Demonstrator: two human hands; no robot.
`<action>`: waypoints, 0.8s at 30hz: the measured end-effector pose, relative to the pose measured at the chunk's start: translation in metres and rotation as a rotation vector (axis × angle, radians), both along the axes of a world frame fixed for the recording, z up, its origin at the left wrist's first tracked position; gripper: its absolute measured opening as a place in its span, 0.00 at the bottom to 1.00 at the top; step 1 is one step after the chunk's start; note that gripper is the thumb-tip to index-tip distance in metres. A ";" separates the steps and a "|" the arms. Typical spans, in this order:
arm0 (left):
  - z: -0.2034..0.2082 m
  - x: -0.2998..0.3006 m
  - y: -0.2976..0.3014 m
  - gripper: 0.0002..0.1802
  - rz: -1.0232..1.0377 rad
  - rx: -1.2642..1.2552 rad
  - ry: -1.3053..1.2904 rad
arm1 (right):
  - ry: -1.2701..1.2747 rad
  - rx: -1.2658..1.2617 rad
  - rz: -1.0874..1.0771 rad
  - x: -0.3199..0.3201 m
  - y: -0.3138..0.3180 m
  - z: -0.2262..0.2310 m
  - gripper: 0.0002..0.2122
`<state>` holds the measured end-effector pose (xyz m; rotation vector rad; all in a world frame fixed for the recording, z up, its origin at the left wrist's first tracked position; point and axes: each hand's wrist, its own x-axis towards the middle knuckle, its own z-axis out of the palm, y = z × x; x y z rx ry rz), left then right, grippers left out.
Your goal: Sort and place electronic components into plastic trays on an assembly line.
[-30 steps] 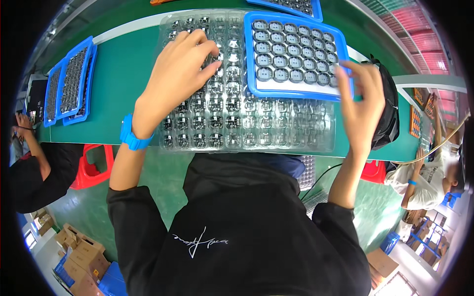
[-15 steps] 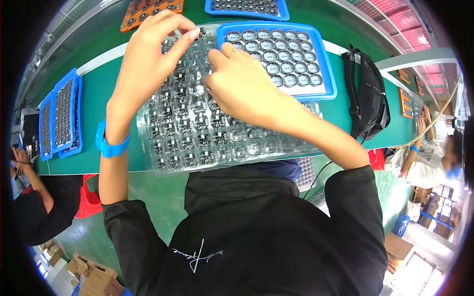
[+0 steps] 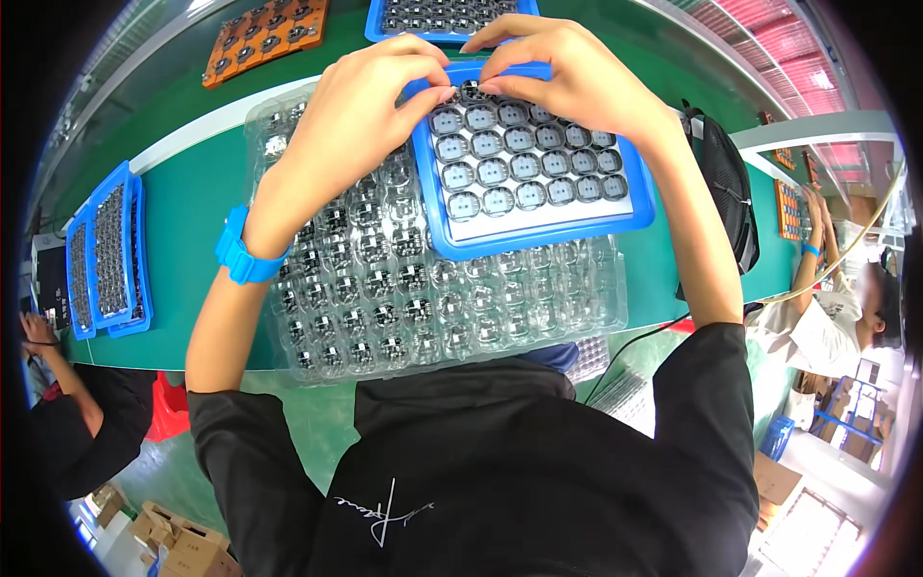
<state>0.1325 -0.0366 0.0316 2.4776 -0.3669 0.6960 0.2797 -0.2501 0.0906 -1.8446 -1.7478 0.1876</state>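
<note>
Green counter (image 3: 202,212), crowded

Across it lies a clear plastic tray of moulded wells (image 3: 604,279), its right side partly covered by a blue rectangular tray (image 3: 538,242) holding rows of dark-rimmed parts. To the right sits a black fabric backpack (image 3: 721,188); beyond, an orange rectangular board (image 3: 260,63). Left hand (image 3: 361,111) and right hand (image 3: 586,82) hide some of the blue tray's far rim, each grip closed from its side on a small dark part (image 3: 471,91) at the far row. Half a second ago, both hands were over the clear tray.

Left hand (image 3: 370,106): eleven o'clock, your fingertips right at a dark part (image 3: 471,92)!
Right hand (image 3: 577,85): one o'clock, you're there opposite!
Blue tray (image 3: 538,244): beneath, overlapping a clear tray (image 3: 577,288)!
</note>
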 end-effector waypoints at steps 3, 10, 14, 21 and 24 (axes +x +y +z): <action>0.002 -0.002 -0.003 0.09 0.023 0.024 -0.012 | -0.022 -0.042 0.032 0.003 0.005 -0.001 0.06; 0.007 0.000 -0.003 0.08 0.011 0.087 -0.012 | -0.070 -0.070 0.064 0.007 0.008 0.002 0.06; 0.011 -0.002 -0.004 0.07 0.013 0.117 0.005 | -0.097 -0.099 0.072 0.004 0.012 0.007 0.06; 0.013 -0.004 -0.001 0.06 0.004 0.205 0.027 | -0.130 -0.145 0.034 -0.006 0.014 0.009 0.06; 0.012 -0.004 -0.004 0.05 -0.002 0.228 0.021 | -0.165 -0.142 0.035 -0.007 0.014 0.006 0.05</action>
